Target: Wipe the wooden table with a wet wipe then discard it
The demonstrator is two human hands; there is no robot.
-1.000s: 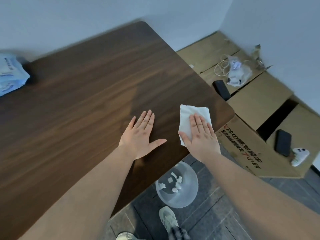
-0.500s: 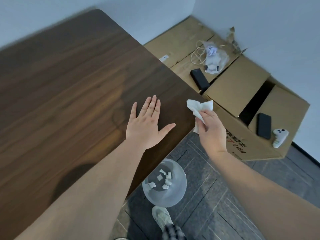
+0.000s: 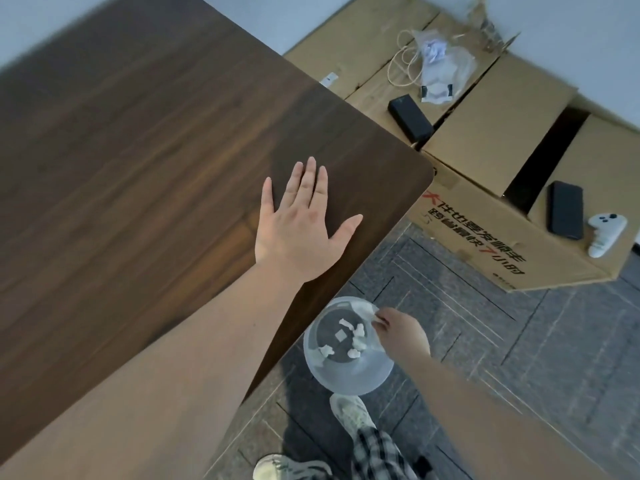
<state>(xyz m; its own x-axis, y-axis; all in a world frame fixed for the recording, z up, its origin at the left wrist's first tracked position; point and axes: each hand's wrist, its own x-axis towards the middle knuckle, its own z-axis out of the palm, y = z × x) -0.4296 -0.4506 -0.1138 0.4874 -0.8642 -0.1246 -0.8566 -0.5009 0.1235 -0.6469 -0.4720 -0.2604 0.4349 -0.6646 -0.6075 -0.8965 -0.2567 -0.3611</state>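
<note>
The dark wooden table [image 3: 145,161] fills the left of the view. My left hand [image 3: 298,226] lies flat on it near its right corner, fingers spread, holding nothing. Down on the floor stands a clear plastic bin [image 3: 346,372] with several crumpled white wipes at its bottom. My right hand [image 3: 401,332] is at the bin's upper right rim, fingertips pinched on the white wet wipe [image 3: 365,310], which hangs just inside the rim.
Flattened cardboard boxes [image 3: 502,109] lie on the floor to the right, carrying a black power bank [image 3: 410,117], a black phone [image 3: 565,214], a white game controller [image 3: 604,233] and a plastic bag with cable [image 3: 436,69]. My shoes [image 3: 349,415] stand below the bin on grey carpet.
My right hand lifted the wipe off the table's corner, crumpled it and carried it down to the bin's rim. The left hand stayed flat on the table.
</note>
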